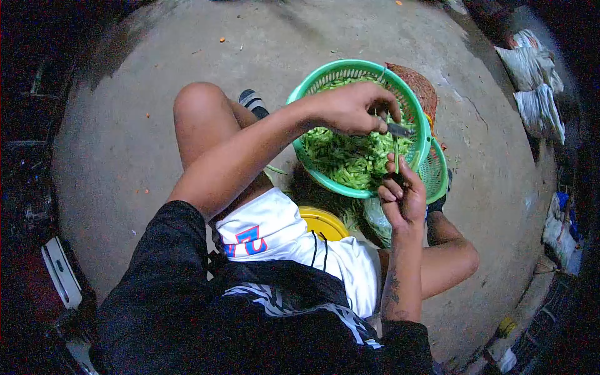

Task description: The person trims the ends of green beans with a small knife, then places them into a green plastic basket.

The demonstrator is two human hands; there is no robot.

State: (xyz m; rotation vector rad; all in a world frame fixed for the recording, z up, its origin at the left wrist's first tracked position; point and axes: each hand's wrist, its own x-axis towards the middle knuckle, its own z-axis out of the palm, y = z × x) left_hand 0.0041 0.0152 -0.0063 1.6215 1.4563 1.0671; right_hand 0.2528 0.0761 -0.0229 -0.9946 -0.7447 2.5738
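Note:
My left hand [359,107] reaches over a green plastic basket [299,94], its fingers closed round a small knife [398,129]. The blade points right, just above the upper end of a slim green vegetable piece [396,153]. That piece stands upright, pinched in the fingers of my right hand [403,190] at the basket's near right rim. A heap of cut light-green vegetable strips [356,159] fills the basket. Part of the heap is hidden under my left hand and wrist.
A second green basket [437,172] and a reddish mesh sack [415,87] sit beside the first basket. Between my legs is a yellow round lid or tub [322,222], near a clear plastic bag [377,219]. White sacks [534,84] lie at the far right.

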